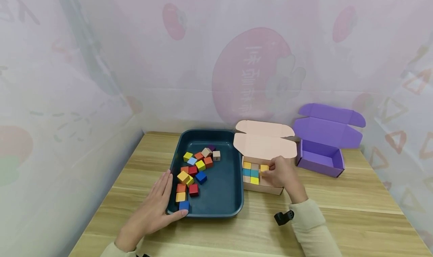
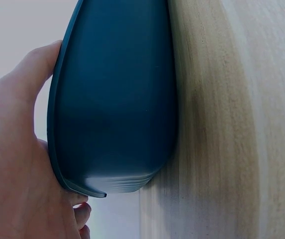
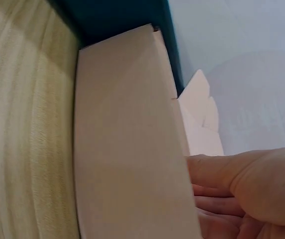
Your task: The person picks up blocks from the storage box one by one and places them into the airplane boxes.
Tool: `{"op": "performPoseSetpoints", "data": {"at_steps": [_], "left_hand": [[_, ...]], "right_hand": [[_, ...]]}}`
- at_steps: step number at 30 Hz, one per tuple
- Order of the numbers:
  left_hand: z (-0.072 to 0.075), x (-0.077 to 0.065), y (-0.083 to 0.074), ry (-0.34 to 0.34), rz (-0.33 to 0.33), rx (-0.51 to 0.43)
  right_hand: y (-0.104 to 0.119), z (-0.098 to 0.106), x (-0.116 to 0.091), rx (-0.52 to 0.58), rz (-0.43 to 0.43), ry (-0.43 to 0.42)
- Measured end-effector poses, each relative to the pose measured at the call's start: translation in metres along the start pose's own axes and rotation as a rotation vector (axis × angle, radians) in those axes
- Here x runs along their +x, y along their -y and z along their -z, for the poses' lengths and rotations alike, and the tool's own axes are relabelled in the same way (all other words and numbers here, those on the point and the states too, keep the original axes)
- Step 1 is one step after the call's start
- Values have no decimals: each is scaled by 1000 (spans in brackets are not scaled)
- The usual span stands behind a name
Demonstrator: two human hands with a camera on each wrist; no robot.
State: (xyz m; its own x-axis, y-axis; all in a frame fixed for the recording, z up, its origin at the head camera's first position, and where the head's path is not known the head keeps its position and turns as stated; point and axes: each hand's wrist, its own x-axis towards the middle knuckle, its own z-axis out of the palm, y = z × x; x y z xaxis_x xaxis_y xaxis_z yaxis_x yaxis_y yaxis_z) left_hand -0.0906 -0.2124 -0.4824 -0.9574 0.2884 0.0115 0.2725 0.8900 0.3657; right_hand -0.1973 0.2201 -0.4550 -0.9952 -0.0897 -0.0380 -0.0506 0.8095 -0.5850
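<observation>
My left hand (image 1: 153,204) rests against the near left corner of a dark teal tray (image 1: 220,197), its fingers straight along the left rim and its thumb on the front rim. In the left wrist view the tray's outer wall (image 2: 112,99) stands beside that hand (image 2: 18,134). Inside the tray lie several coloured cubes, among them a red cube (image 1: 194,190) and a blue cube (image 1: 201,177). My right hand (image 1: 284,174) reaches into an open pink box (image 1: 262,188) and pinches a yellow-orange cube (image 1: 264,168). The right wrist view hides that cube behind the box wall (image 3: 127,139).
Other cubes sit in rows in the pink box, including a teal cube (image 1: 254,173) and a yellow cube (image 1: 254,180). Its raised lid (image 1: 265,144) leans back. An open purple box (image 1: 319,165) stands to the right on the wooden table (image 1: 358,204). A printed curtain (image 1: 189,69) hangs behind.
</observation>
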Motion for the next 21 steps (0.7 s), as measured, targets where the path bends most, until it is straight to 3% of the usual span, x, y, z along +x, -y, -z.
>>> {"op": "performPoseSetpoints", "data": {"at_steps": [13,21], "left_hand": [[-1,-1,0,5,4,-10],[0,-1,-1,-1,3,-3]], "right_hand": [[-2,-16,10,-76,4,-24],[5,-19,10,-43,-88,-27]]}}
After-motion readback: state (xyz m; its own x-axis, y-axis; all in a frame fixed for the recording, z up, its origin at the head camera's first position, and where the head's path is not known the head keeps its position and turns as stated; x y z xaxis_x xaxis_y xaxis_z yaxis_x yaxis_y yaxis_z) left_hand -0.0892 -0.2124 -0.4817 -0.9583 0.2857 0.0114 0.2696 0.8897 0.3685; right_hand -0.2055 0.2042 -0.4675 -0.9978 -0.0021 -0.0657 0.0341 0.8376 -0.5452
